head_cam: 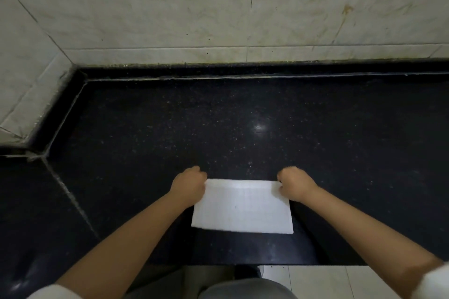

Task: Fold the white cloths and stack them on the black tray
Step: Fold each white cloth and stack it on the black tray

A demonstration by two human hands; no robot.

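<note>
From my remote seat, the head camera looks down on a white cloth (242, 206) lying flat as a folded rectangle on the black speckled counter (218, 124), near the counter's front edge at about 6 o'clock in the view. My left hand (189, 183) is curled closed on the cloth's far left corner, at 9 o'clock of the cloth, and my right hand (295, 183) is curled closed on the far right corner, at 3 o'clock of it; both pinch the far edge, knuckles up, with the forearms reaching in from the lower corners of the view. A faint crease line runs across the cloth just inside its far edge. The near edge lies flat on the counter, slightly tilted down toward the right. A pale marble-patterned tiled wall (218, 7) rises behind the counter at 12 o'clock, and an angled section of the same tile (26, 80) closes the corner at 9 o'clock. Light floor tiles (328, 281) show below the counter's front edge at 5 o'clock. White sleeve cuffs (435, 281) appear at the lower corners.
</note>
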